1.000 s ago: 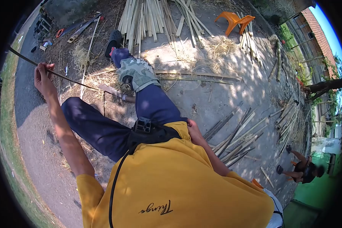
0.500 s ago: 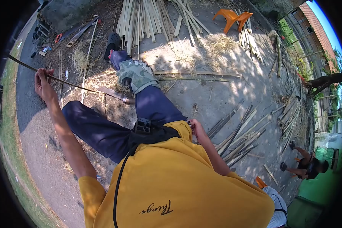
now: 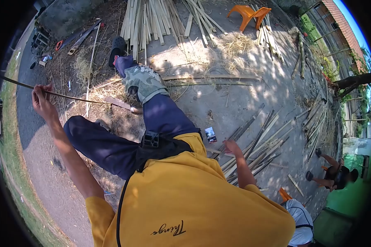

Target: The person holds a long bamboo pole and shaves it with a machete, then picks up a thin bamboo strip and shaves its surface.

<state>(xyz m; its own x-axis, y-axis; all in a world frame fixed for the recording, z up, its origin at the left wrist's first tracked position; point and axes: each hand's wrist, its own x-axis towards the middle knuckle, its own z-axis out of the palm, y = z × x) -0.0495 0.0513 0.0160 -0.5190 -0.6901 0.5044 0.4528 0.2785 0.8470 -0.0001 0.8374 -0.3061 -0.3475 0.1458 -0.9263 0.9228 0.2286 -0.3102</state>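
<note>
My left hand [image 3: 44,102], at the far left, is closed round a long, thin dark strip [image 3: 76,98] that looks like bamboo. The strip's inner end reaches a broad-bladed knife [image 3: 118,102] lying by my bent leg, its handle towards my shin. My right hand [image 3: 233,147] is out beside my right hip, fingers loosely apart and holding nothing. Just off its fingertips is a small white, dark and red packet [image 3: 210,134], seen against the ground. A camouflage cloth [image 3: 146,82] covers my outstretched right leg.
Piles of pale slats [image 3: 150,22] lie ahead, with more slats [image 3: 259,146] at the right. An orange plastic chair [image 3: 249,16] stands at the back. A hand saw [image 3: 80,40] lies at the upper left. Another person [image 3: 338,175] sits at the far right.
My right hand has moved away from my hip to the right, and the packet now shows beside it. My left hand, still gripping the strip, has shifted slightly towards me.
</note>
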